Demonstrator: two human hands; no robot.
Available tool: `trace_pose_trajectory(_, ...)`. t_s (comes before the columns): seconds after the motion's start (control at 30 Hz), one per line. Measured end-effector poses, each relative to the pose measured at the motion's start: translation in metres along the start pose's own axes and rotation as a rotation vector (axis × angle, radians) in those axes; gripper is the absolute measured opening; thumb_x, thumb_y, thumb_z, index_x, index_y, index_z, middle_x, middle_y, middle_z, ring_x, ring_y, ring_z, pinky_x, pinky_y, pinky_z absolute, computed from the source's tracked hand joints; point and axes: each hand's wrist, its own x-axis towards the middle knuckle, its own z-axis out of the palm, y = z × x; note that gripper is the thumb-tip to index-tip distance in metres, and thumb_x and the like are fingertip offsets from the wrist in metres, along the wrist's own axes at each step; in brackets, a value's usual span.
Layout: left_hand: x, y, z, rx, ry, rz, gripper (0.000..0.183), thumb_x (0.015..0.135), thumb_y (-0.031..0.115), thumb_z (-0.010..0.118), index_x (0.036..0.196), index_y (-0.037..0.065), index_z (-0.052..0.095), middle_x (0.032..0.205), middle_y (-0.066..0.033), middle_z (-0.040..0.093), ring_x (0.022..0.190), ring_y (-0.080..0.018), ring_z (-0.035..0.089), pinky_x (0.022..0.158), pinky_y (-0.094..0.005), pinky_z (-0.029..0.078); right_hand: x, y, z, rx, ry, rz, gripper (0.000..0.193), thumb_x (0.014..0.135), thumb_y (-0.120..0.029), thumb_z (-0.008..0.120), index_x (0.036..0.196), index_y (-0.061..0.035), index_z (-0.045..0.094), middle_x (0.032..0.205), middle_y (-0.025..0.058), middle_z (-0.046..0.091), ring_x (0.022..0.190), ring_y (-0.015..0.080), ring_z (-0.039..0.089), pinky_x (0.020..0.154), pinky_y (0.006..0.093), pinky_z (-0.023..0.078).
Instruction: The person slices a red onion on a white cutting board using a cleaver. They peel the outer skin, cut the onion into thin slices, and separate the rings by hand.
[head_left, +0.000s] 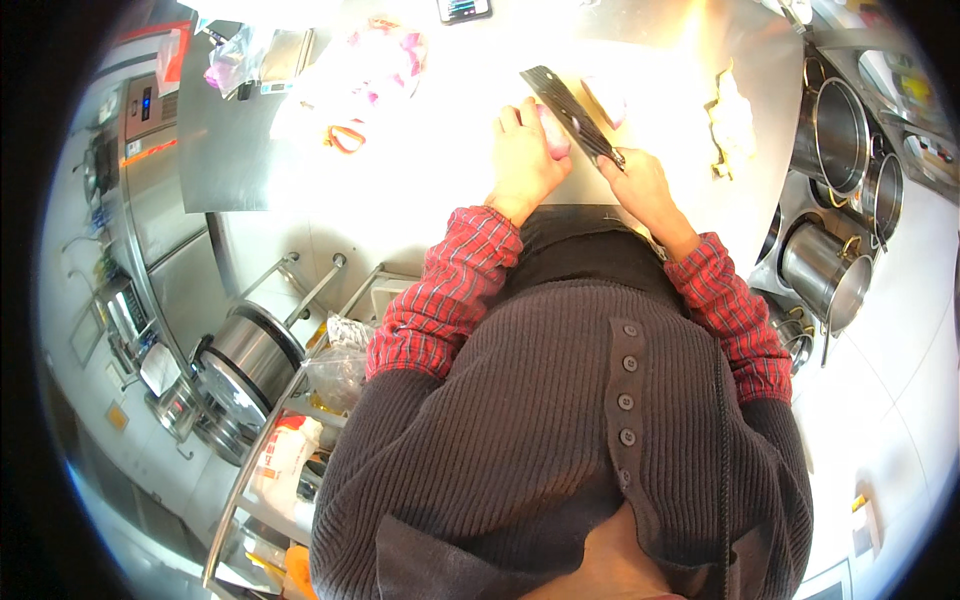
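On the bright, washed-out work surface, my left hand [528, 158] is closed over a pinkish-purple piece that looks like red onion [551, 132], which shows beside my thumb. My right hand [645, 192] grips the handle of a broad dark kitchen knife [568, 108]. Its blade slants away to the upper left, with small pale bits stuck to it, close against the right side of the onion. Just right of the blade lies another pale, purple-edged piece [606, 102]. Glare hides where the blade's edge meets the surface.
Purple-and-white onion pieces [395, 62] lie at the far left, with a reddish-orange loop [347, 136] nearer. Pale yellow-green scraps [733, 120] lie on the right. A phone [465, 9] rests at the back. Steel pots [828, 270] hang or stand beyond the table's right edge.
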Motion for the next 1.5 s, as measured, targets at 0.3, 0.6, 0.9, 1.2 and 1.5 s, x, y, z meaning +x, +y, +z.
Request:
trace_pose_trajectory(0.3,0.000,-0.004,0.001,-0.164,0.002,0.001,0.088,0.068,0.024,0.091,0.135,-0.007,0.045,0.120,-0.0240,0.051,0.099,-0.0362,0.067,0.080,-0.0423,0.059,-0.018,0.004,-0.016,-0.200,0.027,0.016,0.029,0.096,-0.028,0.059,0.089,-0.0019,0.068,0.077,0.0235,0.067,0.076,0.0446,0.066,0.070,0.0520,0.050)
trace_pose_trajectory(0.6,-0.017,-0.009,0.037,-0.517,0.024,-0.121,0.077,0.071,0.010,0.090,0.133,-0.006,0.047,0.125,-0.0204,0.047,0.074,-0.0253,0.068,0.072,-0.0340,0.060,-0.023,0.001,-0.019,-0.253,0.103,-0.094,0.028,0.098,-0.026,0.059,0.088,-0.0003,0.066,0.072,0.0235,0.063,0.070,0.0442,0.063,0.065,0.0502,0.047)
trace_pose_trajectory(0.9,-0.001,-0.033,0.006,-0.609,0.136,-0.227,0.053,0.089,0.020,0.077,0.133,0.000,0.055,0.122,-0.0126,0.056,0.092,-0.0186,0.062,0.079,-0.0329,0.054,-0.057,-0.031,-0.052,-0.314,0.061,-0.128,0.022,0.096,-0.022,0.061,0.092,-0.0015,0.069,0.073,0.0228,0.067,0.071,0.0427,0.067,0.066,0.0506,0.051)
trace_pose_trajectory(1.2,0.065,-0.022,-0.030,-0.906,0.166,0.013,0.040,0.099,0.030,0.062,0.127,0.001,0.062,0.114,-0.0144,0.066,0.099,-0.0237,0.063,0.085,-0.0370,0.052,-0.063,-0.031,-0.045,-0.329,0.033,-0.085,0.020,0.095,-0.020,0.061,0.092,-0.0018,0.068,0.076,0.0239,0.067,0.073,0.0440,0.066,0.067,0.0521,0.051)
trace_pose_trajectory(1.5,0.094,-0.002,-0.042,-0.929,0.028,0.127,0.034,0.105,0.023,0.056,0.125,-0.004,0.063,0.118,-0.0140,0.068,0.111,-0.0210,0.061,0.099,-0.0327,0.046,-0.065,-0.034,-0.040,-0.333,0.031,-0.051,0.022,0.095,-0.020,0.060,0.089,-0.0004,0.068,0.075,0.0241,0.067,0.073,0.0445,0.066,0.067,0.0523,0.051)
